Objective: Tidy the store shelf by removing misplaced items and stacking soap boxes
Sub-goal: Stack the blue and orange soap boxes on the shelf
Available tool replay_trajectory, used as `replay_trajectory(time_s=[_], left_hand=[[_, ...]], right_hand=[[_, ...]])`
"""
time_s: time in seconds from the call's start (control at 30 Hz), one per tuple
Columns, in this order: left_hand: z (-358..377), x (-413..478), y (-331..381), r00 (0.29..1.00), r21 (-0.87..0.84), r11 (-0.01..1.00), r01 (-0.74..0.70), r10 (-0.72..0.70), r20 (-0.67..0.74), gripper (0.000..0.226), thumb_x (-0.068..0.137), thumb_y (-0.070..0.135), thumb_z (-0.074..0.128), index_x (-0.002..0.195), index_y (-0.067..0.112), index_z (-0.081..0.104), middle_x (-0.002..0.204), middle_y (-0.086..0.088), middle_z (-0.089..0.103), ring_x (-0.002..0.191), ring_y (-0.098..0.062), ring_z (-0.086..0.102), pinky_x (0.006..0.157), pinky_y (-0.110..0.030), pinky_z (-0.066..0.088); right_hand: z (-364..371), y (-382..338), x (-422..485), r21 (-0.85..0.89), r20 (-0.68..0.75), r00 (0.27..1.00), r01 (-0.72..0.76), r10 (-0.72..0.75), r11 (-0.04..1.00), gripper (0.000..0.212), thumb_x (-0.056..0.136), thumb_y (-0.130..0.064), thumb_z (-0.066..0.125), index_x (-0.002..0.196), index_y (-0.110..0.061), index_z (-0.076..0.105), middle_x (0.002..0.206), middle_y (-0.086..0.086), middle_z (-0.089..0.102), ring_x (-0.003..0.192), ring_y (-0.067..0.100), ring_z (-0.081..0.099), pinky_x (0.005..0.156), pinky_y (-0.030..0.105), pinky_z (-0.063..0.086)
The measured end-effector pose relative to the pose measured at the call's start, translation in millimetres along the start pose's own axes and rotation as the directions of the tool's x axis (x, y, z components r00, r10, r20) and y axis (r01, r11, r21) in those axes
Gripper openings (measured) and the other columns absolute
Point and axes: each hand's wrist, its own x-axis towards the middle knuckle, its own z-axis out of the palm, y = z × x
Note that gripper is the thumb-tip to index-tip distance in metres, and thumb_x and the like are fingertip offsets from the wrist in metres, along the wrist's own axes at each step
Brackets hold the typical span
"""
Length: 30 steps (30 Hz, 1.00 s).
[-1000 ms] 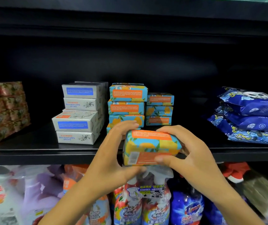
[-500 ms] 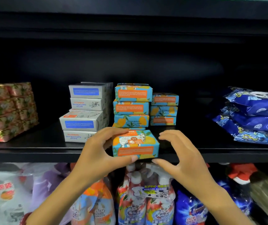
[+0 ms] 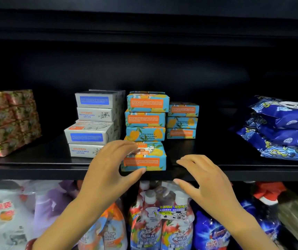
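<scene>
Soap box (image 3: 150, 159) sits at the shelf's (image 3: 36, 170) near edge, just in front of the orange-blue stack (image 3: 145, 120), left hand (image 3: 106, 170) pinching its left end between fingers (image 3: 124, 144) and thumb, right hand (image 3: 207, 177) hovering just right of it, fingers spread.

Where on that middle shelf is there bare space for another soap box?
Widest bare patch: between the orange-blue soap stacks and the blue packs. A narrower one lies between the pink boxes and white boxes. The centre is crowded: stacks close together, left hand on the front soap box.
</scene>
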Motion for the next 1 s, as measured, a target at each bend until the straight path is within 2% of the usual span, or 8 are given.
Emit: replay_trajectory(time_s=[0.07, 0.2, 0.33, 0.47, 0.67, 0.83, 1.0], left_hand=[[2, 0, 1, 0.999, 0.019, 0.999, -0.047, 0.047, -0.005, 0.047, 0.077, 0.050, 0.060, 0.107, 0.015, 0.067, 0.111, 0.011, 0.061, 0.106, -0.006, 0.053, 0.093, -0.009, 0.035], [6, 2, -3, 0.998, 0.046, 0.997, -0.064, 0.065, -0.017, 0.042, 0.080, 0.047, 0.058, 0.103, 0.014, 0.070, 0.104, 0.003, 0.068, 0.101, -0.009, 0.057, 0.086, -0.021, 0.044], [7, 3, -3, 0.998, 0.034, 0.999, -0.031, 0.033, -0.047, 0.042, 0.077, 0.047, 0.059, 0.100, 0.014, 0.071, 0.102, 0.003, 0.069, 0.098, -0.007, 0.057, 0.081, -0.021, 0.046], [11, 4, -4, 0.998, 0.045, 0.999, -0.007, 0.010, -0.066, 0.037, 0.070, 0.037, 0.071, 0.098, 0.013, 0.071, 0.101, 0.003, 0.070, 0.097, -0.008, 0.057, 0.079, -0.024, 0.046], [16, 11, -7, 0.998, 0.050, 0.998, 0.037, -0.034, -0.046, 0.035, 0.069, 0.033, 0.070, 0.098, 0.013, 0.070, 0.100, 0.001, 0.070, 0.094, -0.008, 0.056, 0.078, -0.021, 0.045], [20, 16, -8, 0.995, 0.065, 0.993, 0.102, -0.100, -0.022, 0.034, 0.070, 0.024, 0.082, 0.101, 0.015, 0.070, 0.103, 0.001, 0.069, 0.095, -0.021, 0.065, 0.078, -0.032, 0.052], [25, 22, -7, 0.993, 0.118, 0.986, 0.114, -0.113, -0.018, 0.037, 0.067, 0.018, 0.085, 0.101, 0.014, 0.069, 0.102, -0.003, 0.070, 0.092, -0.026, 0.066, 0.075, -0.027, 0.044]], right_hand=[[1, 0, -1, -0.005, -0.009, 1.000, -0.003, 0.003, 1.000, 0.040, 0.077, -0.045, 0.060, 0.107, -0.019, 0.065, 0.104, -0.009, 0.063, 0.100, 0.006, 0.049, 0.076, 0.016, 0.042], [3, 0, -2, 0.006, -0.008, 1.000, -0.015, 0.015, 1.000, 0.042, 0.082, -0.048, 0.047, 0.108, -0.020, 0.064, 0.105, -0.010, 0.062, 0.100, 0.007, 0.049, 0.077, 0.017, 0.041], [4, 0, -2, -0.016, 0.004, 1.000, -0.012, 0.012, 1.000, 0.043, 0.082, -0.048, 0.045, 0.109, -0.021, 0.063, 0.105, -0.010, 0.062, 0.100, 0.008, 0.049, 0.077, 0.017, 0.041], [5, 1, -3, -0.010, 0.012, 1.000, -0.017, 0.018, 1.000, 0.043, 0.082, -0.048, 0.045, 0.111, -0.021, 0.062, 0.106, -0.010, 0.062, 0.099, 0.007, 0.051, 0.077, 0.019, 0.044], [5, 0, -3, -0.016, 0.008, 1.000, -0.007, 0.007, 1.000, 0.042, 0.083, -0.047, 0.045, 0.110, -0.021, 0.062, 0.104, -0.009, 0.062, 0.096, 0.008, 0.055, 0.075, 0.020, 0.047], [8, 0, -4, -0.002, -0.019, 1.000, -0.001, 0.001, 1.000, 0.040, 0.083, -0.046, 0.047, 0.110, -0.020, 0.061, 0.105, -0.007, 0.062, 0.098, 0.008, 0.054, 0.077, 0.023, 0.048], [9, 0, -5, 0.004, -0.014, 1.000, 0.000, 0.000, 1.000, 0.039, 0.083, -0.045, 0.047, 0.111, -0.021, 0.060, 0.105, -0.007, 0.062, 0.098, 0.010, 0.056, 0.078, 0.023, 0.047]])
